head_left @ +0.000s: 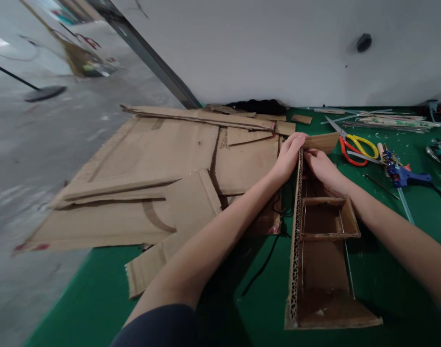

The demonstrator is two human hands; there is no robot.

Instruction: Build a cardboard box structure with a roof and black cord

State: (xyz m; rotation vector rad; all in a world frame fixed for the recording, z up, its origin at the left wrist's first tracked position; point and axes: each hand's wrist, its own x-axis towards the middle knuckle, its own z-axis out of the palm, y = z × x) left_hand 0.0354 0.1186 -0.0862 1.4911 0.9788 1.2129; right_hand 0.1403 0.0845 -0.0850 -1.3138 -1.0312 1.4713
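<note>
A long cardboard structure [327, 265] lies on the green table, its corrugated edge facing up along the left side and a small open box [330, 236] built into its middle. My left hand [291, 153] grips the far end from the left, fingers curled over the top corner. A cardboard flap [323, 142] sticks out to the right there. From the inner side, my right hand [322, 166] presses closed fingers against the same corner, just below the flap. My fingertips are partly hidden by the cardboard. Thin clear strands run along the structure's length.
Large cardboard sheets [170, 149] cover the table's left part and overhang it. To the right are scissors [357, 144] with red and yellow handles, a blue glue gun [410, 177], and a bundle of thin strips [394, 121]. A white wall [278, 53] stands behind.
</note>
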